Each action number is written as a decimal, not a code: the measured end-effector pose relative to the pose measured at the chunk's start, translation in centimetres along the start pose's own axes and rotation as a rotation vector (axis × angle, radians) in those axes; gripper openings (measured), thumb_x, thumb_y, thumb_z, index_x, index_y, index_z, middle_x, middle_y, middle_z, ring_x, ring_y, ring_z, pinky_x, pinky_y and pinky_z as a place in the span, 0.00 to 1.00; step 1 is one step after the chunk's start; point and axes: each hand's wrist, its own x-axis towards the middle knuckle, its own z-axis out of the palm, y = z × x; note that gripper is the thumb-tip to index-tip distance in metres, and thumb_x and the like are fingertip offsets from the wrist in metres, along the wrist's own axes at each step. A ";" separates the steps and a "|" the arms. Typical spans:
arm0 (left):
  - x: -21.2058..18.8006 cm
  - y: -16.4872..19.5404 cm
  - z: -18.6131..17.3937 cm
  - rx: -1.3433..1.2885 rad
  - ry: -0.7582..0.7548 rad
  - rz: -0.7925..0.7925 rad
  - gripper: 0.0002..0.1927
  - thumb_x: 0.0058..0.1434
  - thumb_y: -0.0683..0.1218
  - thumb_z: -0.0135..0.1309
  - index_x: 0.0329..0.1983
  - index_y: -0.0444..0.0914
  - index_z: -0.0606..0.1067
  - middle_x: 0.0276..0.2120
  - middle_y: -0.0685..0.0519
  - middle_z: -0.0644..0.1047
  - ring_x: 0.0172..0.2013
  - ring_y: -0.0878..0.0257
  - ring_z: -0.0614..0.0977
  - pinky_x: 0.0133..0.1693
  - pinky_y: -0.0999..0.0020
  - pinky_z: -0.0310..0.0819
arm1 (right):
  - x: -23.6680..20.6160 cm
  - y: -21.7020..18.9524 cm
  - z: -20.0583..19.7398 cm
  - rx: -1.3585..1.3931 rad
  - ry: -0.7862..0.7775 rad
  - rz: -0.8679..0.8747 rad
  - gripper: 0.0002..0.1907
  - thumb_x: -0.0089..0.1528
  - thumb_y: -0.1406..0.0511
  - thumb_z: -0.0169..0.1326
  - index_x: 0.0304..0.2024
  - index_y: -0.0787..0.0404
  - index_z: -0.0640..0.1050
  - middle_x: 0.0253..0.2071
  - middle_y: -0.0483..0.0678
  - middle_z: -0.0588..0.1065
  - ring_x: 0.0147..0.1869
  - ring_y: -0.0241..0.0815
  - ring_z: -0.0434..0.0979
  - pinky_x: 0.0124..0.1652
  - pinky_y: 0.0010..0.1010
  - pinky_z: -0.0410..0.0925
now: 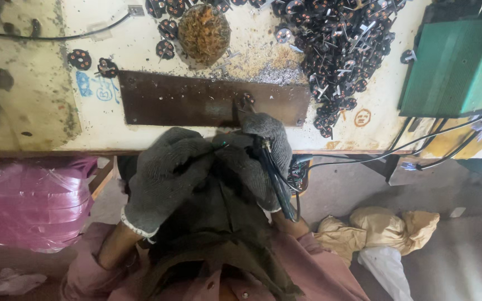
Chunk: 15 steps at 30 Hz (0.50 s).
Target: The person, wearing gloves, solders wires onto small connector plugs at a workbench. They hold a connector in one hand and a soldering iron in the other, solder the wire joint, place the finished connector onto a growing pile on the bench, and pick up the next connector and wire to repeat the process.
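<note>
At the near edge of the tabletop [40, 83] we're looking down at two hands in thick grey knit gloves, bunched close together just below a dark rusty-brown rectangular metal plate [196, 100] that's lying flat with its long side running left to right.

Our right hand [266, 150] is closing tight around a slim black pen-shaped tool with a cord [274, 173]. Its long axis is running up and a bit left, tip pointing at a small dark round part [246, 100] sitting on the plate just beyond the fingers. The cord is trailing down past the wrist. So the right hand is clearly the nearer one, with the part lying straight ahead of the tool tip.

Our left hand [165, 175] is curling in toward the right one, fingers mostly closed, but we honestly can't tell if it's pinching anything, since the gloves are blending together there.

Further back, a big heap of small black round parts with metal pins [341, 50] is sitting to the right, a mound of orange-brown wiry scrap [203, 30] in the middle, and a green metal box [453, 67] at the far right.

The exact tool tip is hard to make out, and whether it's touching the part is anyone's guess.
</note>
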 end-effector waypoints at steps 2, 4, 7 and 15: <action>0.2 0.2 0.0 -0.090 0.010 0.012 0.08 0.61 0.36 0.61 0.43 0.35 0.79 0.40 0.50 0.79 0.41 0.62 0.82 0.44 0.68 0.77 | -0.1 -0.5 -0.4 -0.341 0.122 -0.388 0.13 0.59 0.67 0.65 0.44 0.58 0.77 0.43 0.44 0.77 0.45 0.35 0.78 0.45 0.25 0.70; 0.2 0.5 0.3 -0.221 0.072 -0.165 0.14 0.60 0.37 0.60 0.49 0.37 0.76 0.42 0.49 0.78 0.40 0.59 0.81 0.42 0.69 0.76 | -0.6 -1.0 -0.2 -0.603 0.176 -0.561 0.12 0.59 0.67 0.70 0.41 0.60 0.80 0.38 0.47 0.79 0.40 0.40 0.80 0.40 0.30 0.71; -0.4 0.7 0.9 0.060 0.034 0.000 0.15 0.59 0.40 0.63 0.50 0.38 0.78 0.44 0.46 0.79 0.40 0.52 0.82 0.40 0.66 0.77 | -1.4 -1.8 0.5 -0.596 0.165 -0.426 0.12 0.58 0.64 0.69 0.41 0.61 0.82 0.37 0.47 0.80 0.39 0.38 0.80 0.38 0.30 0.71; -1.2 0.3 1.1 0.063 0.119 0.116 0.06 0.72 0.42 0.54 0.49 0.36 0.76 0.39 0.48 0.77 0.38 0.56 0.79 0.40 0.65 0.74 | -1.5 -1.9 0.7 -0.156 0.080 -0.232 0.17 0.58 0.68 0.63 0.49 0.63 0.78 0.39 0.47 0.77 0.41 0.32 0.75 0.42 0.26 0.68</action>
